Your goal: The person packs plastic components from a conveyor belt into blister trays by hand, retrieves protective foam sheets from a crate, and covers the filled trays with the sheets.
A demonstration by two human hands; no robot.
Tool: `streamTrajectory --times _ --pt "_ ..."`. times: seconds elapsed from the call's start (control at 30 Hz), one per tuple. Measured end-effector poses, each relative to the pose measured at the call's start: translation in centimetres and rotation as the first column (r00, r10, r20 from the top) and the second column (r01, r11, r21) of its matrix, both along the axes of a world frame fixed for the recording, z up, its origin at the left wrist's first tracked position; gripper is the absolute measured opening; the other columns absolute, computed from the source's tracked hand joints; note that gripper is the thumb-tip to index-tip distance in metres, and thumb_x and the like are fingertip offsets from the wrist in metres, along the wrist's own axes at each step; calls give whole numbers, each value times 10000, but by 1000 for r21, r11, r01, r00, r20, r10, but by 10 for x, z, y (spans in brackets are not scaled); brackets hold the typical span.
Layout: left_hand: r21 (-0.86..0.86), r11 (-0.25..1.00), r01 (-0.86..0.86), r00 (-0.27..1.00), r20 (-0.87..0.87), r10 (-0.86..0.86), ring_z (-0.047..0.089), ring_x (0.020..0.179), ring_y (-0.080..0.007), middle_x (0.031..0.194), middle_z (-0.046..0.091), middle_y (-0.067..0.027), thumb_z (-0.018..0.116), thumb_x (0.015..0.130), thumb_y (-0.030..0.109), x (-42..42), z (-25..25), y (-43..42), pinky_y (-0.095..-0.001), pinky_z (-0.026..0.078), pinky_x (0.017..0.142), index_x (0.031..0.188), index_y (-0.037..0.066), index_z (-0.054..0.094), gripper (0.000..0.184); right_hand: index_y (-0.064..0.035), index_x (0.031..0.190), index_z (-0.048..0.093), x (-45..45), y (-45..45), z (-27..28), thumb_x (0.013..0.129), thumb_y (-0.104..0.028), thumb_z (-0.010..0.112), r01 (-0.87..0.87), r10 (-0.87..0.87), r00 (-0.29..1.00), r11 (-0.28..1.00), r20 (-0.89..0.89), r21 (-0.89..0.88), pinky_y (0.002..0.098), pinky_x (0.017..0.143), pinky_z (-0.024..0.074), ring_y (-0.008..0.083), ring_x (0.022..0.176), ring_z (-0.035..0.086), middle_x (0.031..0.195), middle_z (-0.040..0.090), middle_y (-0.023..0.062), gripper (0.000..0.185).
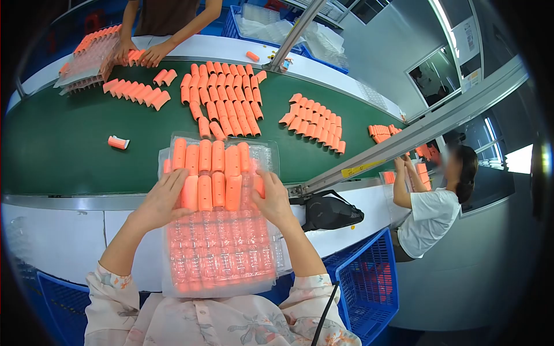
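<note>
Orange pieces (218,157) in two rows between the fingers (173,183), on clear tray (222,248), long axes fore-and-aft. Left hand (156,203) nearer, beside near row's end; right hand (276,202) across a gap, curved about one piece. Pinching: cannot tell, either hand.

Factory workshop, long green work line (63,155), rows of orange parts (224,101), blue plastic crates (366,305), co-workers (430,222) alongside

Grey wall (378,57) with a dark-paned window (431,78), slanting metal beam (456,106), green-topped bench (57,153), white glare (521,167) far right.
</note>
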State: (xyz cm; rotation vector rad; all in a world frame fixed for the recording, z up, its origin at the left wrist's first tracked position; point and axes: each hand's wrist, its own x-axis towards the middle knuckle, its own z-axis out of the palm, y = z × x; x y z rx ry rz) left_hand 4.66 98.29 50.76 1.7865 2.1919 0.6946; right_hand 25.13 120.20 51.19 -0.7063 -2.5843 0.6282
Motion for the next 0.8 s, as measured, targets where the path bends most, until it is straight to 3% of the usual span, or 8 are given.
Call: streamTrajectory --times 0.17,0.27,0.47,0.57,0.67,0.77,0.8 --pt "110 993 -39 955 -289 70 348 1265 -339 1425 313 -171 776 669 284 5 -15 3 -450 306 1046 1383 -41 265 936 -3 1207 498 -7 1 2 806 -71 599 -31 8 988 988 -154 -153 406 880 439 358 1024 517 1173 529 180 419" --pt "95 995 -36 992 -115 47 351 1264 -356 1422 316 -156 794 640 226 13 6 15 -434 303 1049 1391 -15 272 946 3 1196 503 -10 9 -27 809 -64 609 -60 72 997 964 -35 259 414 896 422 362 1051 483 1190 519 177 407" --pt "184 983 7 1000 -30 -2 469 1084 -318 1273 402 -146 783 627 202 11 -5 11 -419 417 928 1350 37 353 857 -10 1169 520 0 3 -4 790 -93 653 0 41 988 964 -151 265 428 902 410 356 1054 467 1166 516 161 410" --pt "305 952 2 997 68 -24 512 992 -290 1195 427 -138 744 650 148 19 -6 24 -392 452 848 1258 21 447 689 -37 1175 518 -16 -19 17 774 -127 663 -264 287 938 955 -197 134 440 887 403 330 1042 473 1162 505 160 436" --pt "261 949 -178 949 301 95 529 942 -270 1076 475 -125 702 673 108 26 -12 42 -361 459 798 1136 23 539 499 -43 1143 536 -37 -45 14 760 -166 679 -471 499 862 854 -90 219 423 859 406 297 1042 487 1165 509 142 427" --pt "211 923 -322 875 438 205 542 888 -259 977 513 -112 643 714 76 24 12 46 -347 457 768 1064 26 581 358 -45 1139 544 -43 -40 -18 753 -220 690 -415 454 891 819 -5 397 404 817 405 287 1042 488 1184 499 135 448" --pt "213 913 -347 868 443 226 544 886 -258 962 518 -109 629 725 72 17 18 46 -347 455 777 1068 29 583 348 -45 1136 547 -42 -37 -18 755 -234 690 -411 453 891 828 -24 380 400 806 403 286 1043 486 1203 492 140 449"
